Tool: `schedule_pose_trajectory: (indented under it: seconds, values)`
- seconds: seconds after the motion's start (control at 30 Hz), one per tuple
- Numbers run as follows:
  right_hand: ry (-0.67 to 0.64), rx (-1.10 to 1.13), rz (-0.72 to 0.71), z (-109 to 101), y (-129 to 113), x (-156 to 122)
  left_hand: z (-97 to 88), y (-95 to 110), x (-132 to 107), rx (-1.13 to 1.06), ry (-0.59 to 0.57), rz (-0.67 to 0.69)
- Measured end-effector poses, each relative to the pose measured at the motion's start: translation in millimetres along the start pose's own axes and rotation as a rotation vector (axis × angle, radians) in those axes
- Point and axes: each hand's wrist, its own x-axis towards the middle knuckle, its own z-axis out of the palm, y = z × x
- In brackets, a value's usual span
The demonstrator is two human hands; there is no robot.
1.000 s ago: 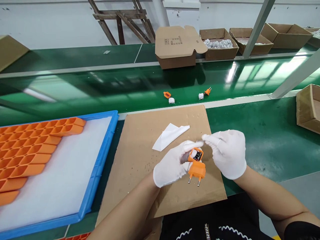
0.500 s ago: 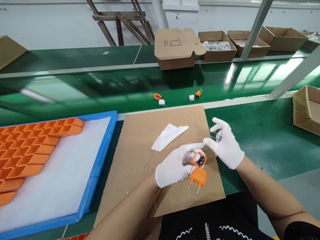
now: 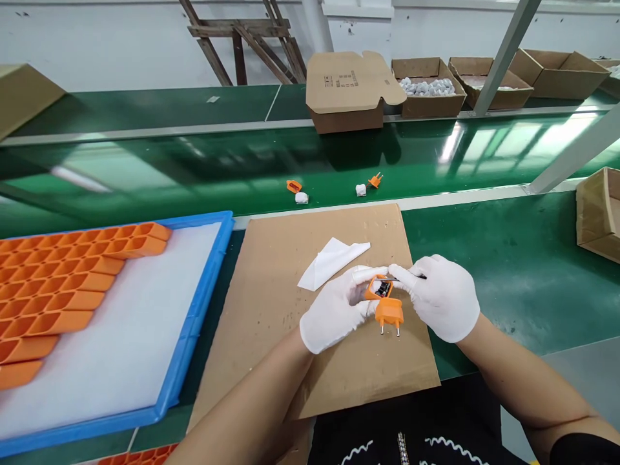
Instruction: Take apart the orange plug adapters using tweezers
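Note:
My white-gloved left hand [image 3: 334, 310] is closed around an orange charger housing [image 3: 372, 288], whose opening shows a dark circuit board. An orange plug cap [image 3: 389, 312] with two metal pins hangs just below the housing, pins downward. In my gloved right hand [image 3: 443, 296] is a thin metal tool [image 3: 397, 279], pinched between the fingers; its tip reaches the housing's opening. Whether it is tweezers or a pick, I cannot tell. Under both hands lies a cardboard sheet [image 3: 271, 258], with a folded white paper [image 3: 332, 261] on it.
At left, a blue-rimmed tray [image 3: 194, 310] holds rows of orange housings [image 3: 72, 284]. Orange and white charger parts [image 3: 294, 186] and another such set [image 3: 374, 181] sit on the green belt [image 3: 217, 174]. Cardboard boxes [image 3: 433, 106] line the back shelf; one box [image 3: 598, 206] stands right.
My right hand has moved left and brought the tool to the housing. The housing has shifted slightly up and left, and the plug cap now hangs straighter. Parts on the belt have slid left.

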Motion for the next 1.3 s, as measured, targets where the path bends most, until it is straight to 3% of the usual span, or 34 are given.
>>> schedule_pose_trajectory:
  seconds: [0.4, 0.5, 0.63, 0.73, 0.8, 0.87, 0.97, 1.17, 1.3]
  values:
    - [-0.033, -0.032, 0.043, -2, -1, -2, -3.1, -6, 0, 0.080, 0.009, -0.002]
    - [0.014, -0.018, 0.106, 0, -2, -2, -3.6, -6, 0, 0.111, 0.007, 0.033]
    - [0.013, -0.011, 0.069, 2, -2, -2, -4.5, -6, 0, 0.104, 0.001, 0.047]
    - [0.085, -0.010, 0.177, 4, 0, -2, -5.2, -5, -1, 0.110, 0.000, 0.056]
    - [0.163, 0.101, 0.282, 5, 0, -1, -4.9, -5, -2, 0.100, -0.004, 0.052]
    - [0.189, 0.365, 0.328, 5, -3, 0, -3.1, -6, -3, 0.073, -0.011, 0.025]
    - [0.129, 0.760, 0.371, 5, -10, 3, 2.3, -9, -3, 0.058, -0.018, 0.011]
    - [-0.015, 0.946, 0.660, 13, -9, 7, 11.2, -13, -4, 0.148, -0.056, 0.020]
    - [-0.049, 1.086, 0.672, 13, -12, 8, 12.6, -13, -3, 0.126, -0.047, 0.085]
